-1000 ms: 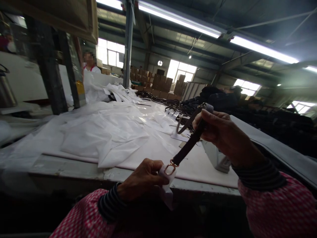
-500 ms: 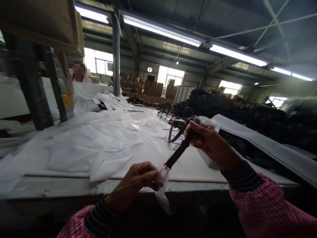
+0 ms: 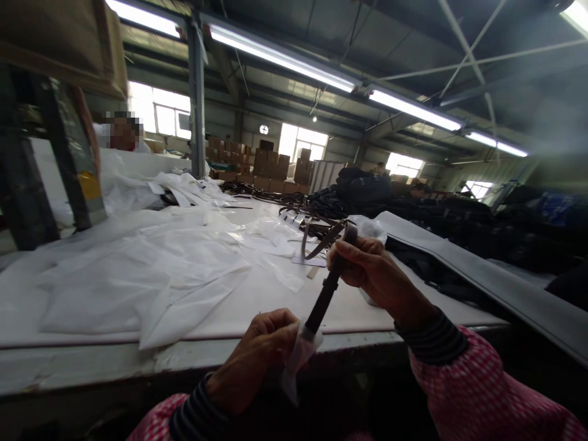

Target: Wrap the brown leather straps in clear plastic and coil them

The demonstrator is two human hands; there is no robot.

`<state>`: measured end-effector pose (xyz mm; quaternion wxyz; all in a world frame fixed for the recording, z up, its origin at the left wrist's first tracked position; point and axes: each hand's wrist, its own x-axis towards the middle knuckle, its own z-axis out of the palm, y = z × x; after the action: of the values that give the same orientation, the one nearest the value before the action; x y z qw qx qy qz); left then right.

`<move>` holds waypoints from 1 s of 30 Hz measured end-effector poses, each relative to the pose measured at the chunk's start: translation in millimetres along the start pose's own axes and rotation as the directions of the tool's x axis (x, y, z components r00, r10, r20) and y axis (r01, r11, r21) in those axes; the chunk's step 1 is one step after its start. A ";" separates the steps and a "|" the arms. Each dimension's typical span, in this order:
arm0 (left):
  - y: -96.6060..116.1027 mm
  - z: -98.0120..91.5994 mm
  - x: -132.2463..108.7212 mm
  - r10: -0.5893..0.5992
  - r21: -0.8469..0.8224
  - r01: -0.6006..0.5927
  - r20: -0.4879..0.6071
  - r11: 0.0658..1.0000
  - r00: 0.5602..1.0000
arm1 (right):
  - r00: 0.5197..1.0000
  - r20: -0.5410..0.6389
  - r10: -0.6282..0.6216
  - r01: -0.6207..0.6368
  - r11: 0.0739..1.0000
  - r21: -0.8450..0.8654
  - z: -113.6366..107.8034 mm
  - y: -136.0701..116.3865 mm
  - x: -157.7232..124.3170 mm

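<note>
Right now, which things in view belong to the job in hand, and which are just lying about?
In the job:
- dark strap, held in the right grip
- thin white wrap at its lower end, pinched by the left grip

Probably just lying about:
- white sheets on the table
- dark strap pile
- brown cartons

Left hand (image 3: pixel 256 349) low, pinching, right hand (image 3: pixel 372 269) higher, closed
</note>
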<state>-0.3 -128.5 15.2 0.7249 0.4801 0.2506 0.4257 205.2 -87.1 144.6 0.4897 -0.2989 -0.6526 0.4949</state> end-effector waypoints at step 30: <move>71.2 58.6 46.5 0.289 0.084 -0.292 0.043 0.953 0.956 | 0.868 -0.291 -0.403 0.343 0.909 -0.235 -37.0 -59.1 14.4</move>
<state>42.0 -104.3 106.4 0.6359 0.5500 0.1853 0.5087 240.5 -81.0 206.2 0.6510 -0.2881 -0.6469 0.2733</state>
